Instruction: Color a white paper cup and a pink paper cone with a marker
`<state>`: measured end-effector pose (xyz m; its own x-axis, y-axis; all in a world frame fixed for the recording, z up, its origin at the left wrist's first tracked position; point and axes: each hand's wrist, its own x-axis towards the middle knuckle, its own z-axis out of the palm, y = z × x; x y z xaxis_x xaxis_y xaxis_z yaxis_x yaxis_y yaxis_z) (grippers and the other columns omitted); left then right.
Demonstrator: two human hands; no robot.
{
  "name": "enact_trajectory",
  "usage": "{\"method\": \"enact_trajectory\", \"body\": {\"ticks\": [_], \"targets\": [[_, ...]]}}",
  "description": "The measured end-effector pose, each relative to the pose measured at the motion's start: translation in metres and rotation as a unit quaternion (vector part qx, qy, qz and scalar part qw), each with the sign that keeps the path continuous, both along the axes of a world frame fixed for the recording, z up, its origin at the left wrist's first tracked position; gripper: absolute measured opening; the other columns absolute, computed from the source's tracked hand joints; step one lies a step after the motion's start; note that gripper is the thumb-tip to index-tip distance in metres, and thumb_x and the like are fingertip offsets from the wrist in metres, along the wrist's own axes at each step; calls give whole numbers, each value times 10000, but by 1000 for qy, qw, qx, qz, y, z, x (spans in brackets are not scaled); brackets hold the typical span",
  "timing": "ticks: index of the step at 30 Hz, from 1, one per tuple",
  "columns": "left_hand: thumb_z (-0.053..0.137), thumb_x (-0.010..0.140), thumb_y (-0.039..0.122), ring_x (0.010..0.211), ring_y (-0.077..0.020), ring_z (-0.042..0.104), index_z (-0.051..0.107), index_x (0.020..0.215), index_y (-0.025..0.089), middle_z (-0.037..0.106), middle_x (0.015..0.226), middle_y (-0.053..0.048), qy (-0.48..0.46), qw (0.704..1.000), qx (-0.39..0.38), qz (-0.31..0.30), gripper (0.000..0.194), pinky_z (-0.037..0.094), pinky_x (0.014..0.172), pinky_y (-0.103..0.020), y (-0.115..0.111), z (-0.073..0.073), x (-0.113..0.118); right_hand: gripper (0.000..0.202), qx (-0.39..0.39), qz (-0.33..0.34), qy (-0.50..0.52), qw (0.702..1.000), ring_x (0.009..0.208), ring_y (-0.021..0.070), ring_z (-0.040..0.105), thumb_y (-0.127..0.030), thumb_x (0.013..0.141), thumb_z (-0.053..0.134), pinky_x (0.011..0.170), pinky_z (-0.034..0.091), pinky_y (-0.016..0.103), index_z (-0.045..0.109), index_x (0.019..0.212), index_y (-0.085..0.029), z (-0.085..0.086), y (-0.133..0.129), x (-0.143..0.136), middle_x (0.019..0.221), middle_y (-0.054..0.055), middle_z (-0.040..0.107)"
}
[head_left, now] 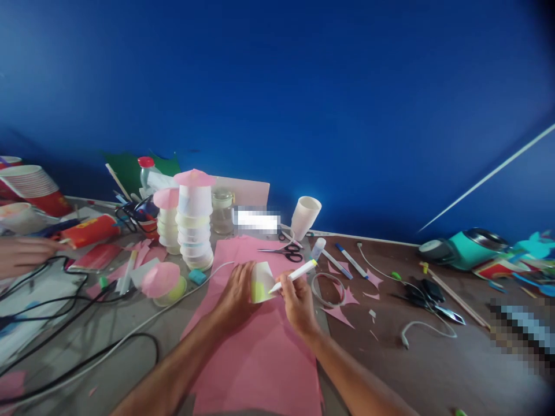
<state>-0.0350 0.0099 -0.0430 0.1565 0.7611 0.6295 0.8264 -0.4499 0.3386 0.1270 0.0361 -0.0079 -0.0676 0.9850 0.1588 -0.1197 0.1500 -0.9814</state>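
Observation:
On a sheet of pink paper [255, 358] lies a small white paper piece [261, 276] with a yellow-green patch on its lower part. My left hand [237, 289] holds this piece along its left side, fingers closed against the edge. Gripped in my right hand [298, 300] is a white marker [299, 273] with a yellow end. The marker's tip points down and left at the piece's lower right edge; whether it touches, I cannot tell. Beyond the hands, black-handled scissors [292, 252] rest near the far end of the pink sheet.
Left of the sheet stand stacked white cups [195, 231] topped with pink paper. A white cable [160, 315] crosses the table there. To the right are a tape ring [327, 290], pink scraps [340, 316] and a blue-capped marker [351, 261]. Another person's hand [26, 256] shows far left.

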Motion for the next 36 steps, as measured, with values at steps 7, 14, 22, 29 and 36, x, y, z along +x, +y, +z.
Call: {"method": "enact_trajectory", "body": {"ticks": [7,14,22,29,36], "targets": [[624,855,430,1126,-360,611,310,1416,137,606,1220,-218,-1,1000,0,2,707,532,930,-513,0,-3,-1,458,-49,-4,52,997,469,97,370,-636,784,620,458,322,236,591,676,-192,-1,1,0,501,-56,420],[583,887,391,1156,-365,602,336,1403,117,598,1240,-230,12,1000,2,7,635,513,963,-521,-2,-2,-1,420,-26,11,10,1000,500,108,416,-576,786,640,481,330,245,584,636,-187,-4,1,2,520,-38,461],[609,859,461,1241,-403,547,263,1461,103,535,1342,-262,2,999,-25,25,781,501,983,-554,-1,-17,-4,455,-54,-35,30,997,464,100,376,-618,783,605,446,314,240,577,614,-196,7,2,1,487,-50,429],[611,860,418,1255,-401,531,247,1478,123,517,1364,-247,-10,999,-36,24,775,495,994,-566,0,-20,-4,456,-68,-12,55,996,451,85,323,-613,736,657,423,278,229,589,593,-185,7,0,1,473,-56,379],[620,856,355,1226,-369,552,280,1443,128,544,1322,-226,-20,999,-35,15,716,502,989,-539,-1,-12,-2,461,-46,-4,17,999,459,102,374,-619,747,651,442,324,244,574,585,-193,4,0,0,472,-46,412]]}}
